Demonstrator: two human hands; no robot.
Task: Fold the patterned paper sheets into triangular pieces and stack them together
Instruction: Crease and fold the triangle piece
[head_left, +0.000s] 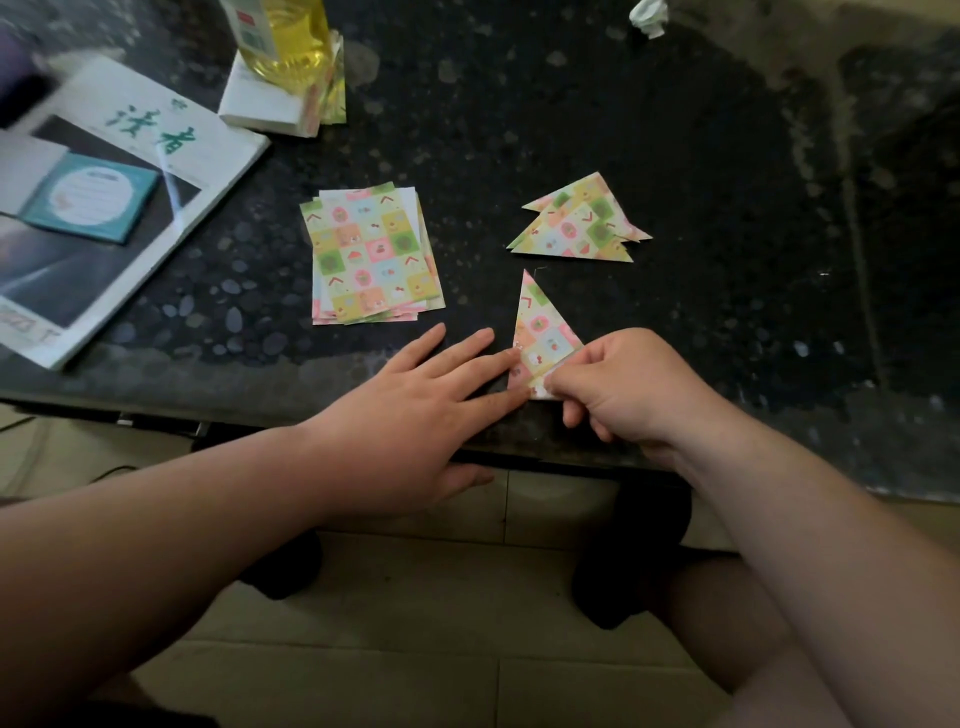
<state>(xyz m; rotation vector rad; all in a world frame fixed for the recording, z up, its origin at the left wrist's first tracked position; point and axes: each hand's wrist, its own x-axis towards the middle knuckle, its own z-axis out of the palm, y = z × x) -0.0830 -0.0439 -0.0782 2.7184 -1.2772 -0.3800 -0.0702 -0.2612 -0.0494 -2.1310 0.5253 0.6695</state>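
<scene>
A bottle of yellow liquid stood on a white box at the far left of the table. Near the front edge lay a folded paper triangle. The left hand lay flat with its fingers straight and spread, the tips touching the triangle's left edge. The right hand, fingers curled, pinched its lower edge. A stack of flat sheets sat to the left, and a pile of folded triangles lay just beyond.

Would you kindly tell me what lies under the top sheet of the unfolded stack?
More patterned sheets, only their edges peeking out around the top sheet; their count is hidden.
</scene>
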